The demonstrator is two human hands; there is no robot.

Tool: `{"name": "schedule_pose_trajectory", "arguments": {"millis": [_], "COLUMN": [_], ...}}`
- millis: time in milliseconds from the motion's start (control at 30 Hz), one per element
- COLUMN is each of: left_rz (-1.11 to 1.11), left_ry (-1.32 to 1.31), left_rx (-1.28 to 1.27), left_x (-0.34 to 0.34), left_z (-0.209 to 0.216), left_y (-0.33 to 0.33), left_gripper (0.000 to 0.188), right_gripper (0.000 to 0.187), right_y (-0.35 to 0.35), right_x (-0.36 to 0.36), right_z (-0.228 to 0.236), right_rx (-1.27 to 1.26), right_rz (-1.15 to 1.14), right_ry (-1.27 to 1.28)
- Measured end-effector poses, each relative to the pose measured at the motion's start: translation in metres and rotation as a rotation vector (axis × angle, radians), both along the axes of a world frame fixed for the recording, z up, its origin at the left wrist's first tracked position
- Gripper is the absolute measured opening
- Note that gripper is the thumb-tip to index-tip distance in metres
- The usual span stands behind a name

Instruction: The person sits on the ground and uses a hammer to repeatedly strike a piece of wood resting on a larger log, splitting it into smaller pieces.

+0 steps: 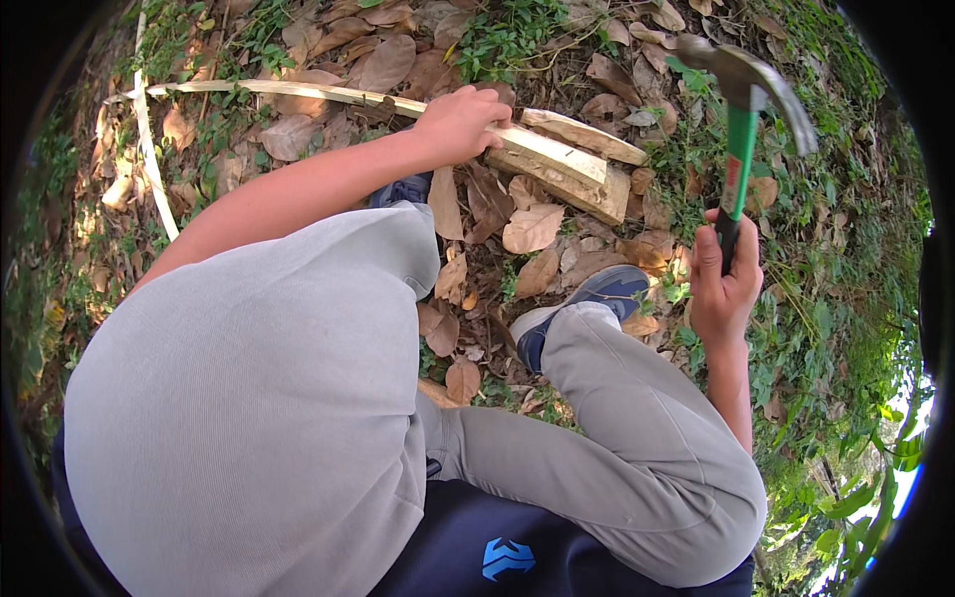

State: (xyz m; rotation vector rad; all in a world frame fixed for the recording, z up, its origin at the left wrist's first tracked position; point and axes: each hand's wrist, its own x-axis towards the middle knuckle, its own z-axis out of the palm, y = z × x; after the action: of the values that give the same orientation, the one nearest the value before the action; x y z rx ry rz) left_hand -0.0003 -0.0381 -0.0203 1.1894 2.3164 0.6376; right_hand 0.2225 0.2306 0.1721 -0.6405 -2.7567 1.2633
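My left hand (463, 124) is closed round a long pale wooden strip (552, 156) near its right end. That end rests on a thicker wooden block (597, 197) lying on the leaves. Just behind it, touching or nearly so, is a shorter split piece of wood (585, 135). Off to the right, my right hand (726, 284) grips a claw hammer (738, 149) by the black lower part of its green handle. The hammer is raised upright, its metal head up and apart from the wood.
Dry brown leaves (532, 227) and low green plants (517, 40) cover the ground. Another thin strip (149, 164) crosses the long one at the far left. My shoe (597, 298) stands close in front of the block. Dense greenery (836, 298) lines the right side.
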Motion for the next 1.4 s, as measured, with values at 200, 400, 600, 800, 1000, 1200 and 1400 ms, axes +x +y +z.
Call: {"name": "schedule_pose_trajectory", "arguments": {"millis": [200,400,600,800,1000,1200,1400], "left_rz": [-0.004,0.011,0.01,0.026,0.019,0.014,0.019], "left_ry": [-0.017,-0.029,-0.021,-0.033,-0.051,-0.04,-0.052], "left_rx": [-0.003,-0.039,-0.038,-0.041,-0.02,-0.044,-0.041], "left_x": [-0.001,0.0,-0.001,0.0,-0.003,-0.003,-0.003], "left_z": [0.002,0.003,0.003,0.004,0.003,0.005,0.001], "left_y": [0.002,0.003,0.006,0.003,0.008,0.003,0.006], "left_gripper": [0.028,0.03,0.03,0.029,0.029,0.03,0.03], "right_gripper": [0.025,0.024,0.029,0.025,0.021,0.026,0.027], "right_y": [-0.019,-0.021,0.004,0.015,-0.005,-0.023,-0.006], "right_x": [0.035,0.051,0.03,-0.007,0.033,0.055,0.054], "right_z": [-0.072,-0.088,-0.059,0.003,-0.061,-0.09,-0.072], "right_rx": [-0.015,0.032,0.223,0.217,-0.195,0.033,0.031], "right_rz": [0.046,0.092,0.084,-0.015,-0.189,0.104,0.088], "right_ry": [-0.261,-0.505,-0.579,-0.138,0.103,-0.5,-0.539]}}
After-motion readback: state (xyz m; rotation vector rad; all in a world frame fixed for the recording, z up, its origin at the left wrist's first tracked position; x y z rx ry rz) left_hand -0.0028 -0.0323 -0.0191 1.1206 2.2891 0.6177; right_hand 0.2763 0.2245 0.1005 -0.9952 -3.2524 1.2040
